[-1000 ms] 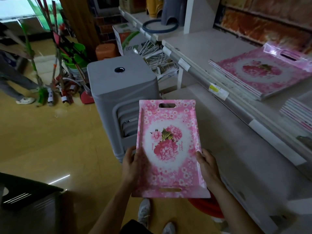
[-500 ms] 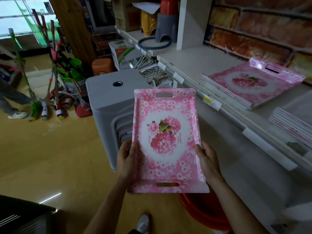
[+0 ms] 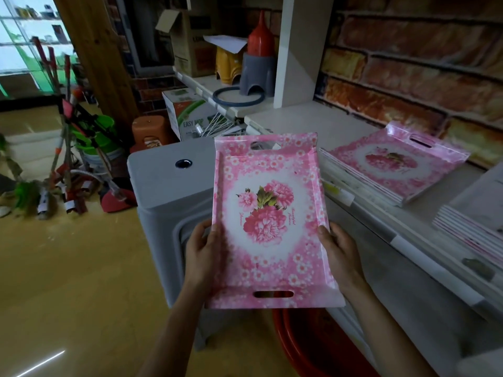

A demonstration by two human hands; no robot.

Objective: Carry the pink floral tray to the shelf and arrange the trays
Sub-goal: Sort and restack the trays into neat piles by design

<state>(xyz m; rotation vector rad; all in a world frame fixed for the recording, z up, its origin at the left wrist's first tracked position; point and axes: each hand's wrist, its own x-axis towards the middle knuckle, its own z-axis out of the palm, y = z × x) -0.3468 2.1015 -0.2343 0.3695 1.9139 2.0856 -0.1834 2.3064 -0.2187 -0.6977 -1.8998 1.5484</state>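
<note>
I'm seeing grey stools (image 3: 163, 191) standing on the floor, mops (image 3: 64, 159) leaning behind, Easy Mop box (image 3: 185, 115), red basin (image 3: 299, 346) sitting below.

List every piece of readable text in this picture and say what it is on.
"EASY MOP": on the white box below the shelf.
Cursive lettering on the pink floral tray: too small to read.
Print on the shelf-edge labels: blurred, unreadable.
Print on the cardboard box: too dark to read.
</note>
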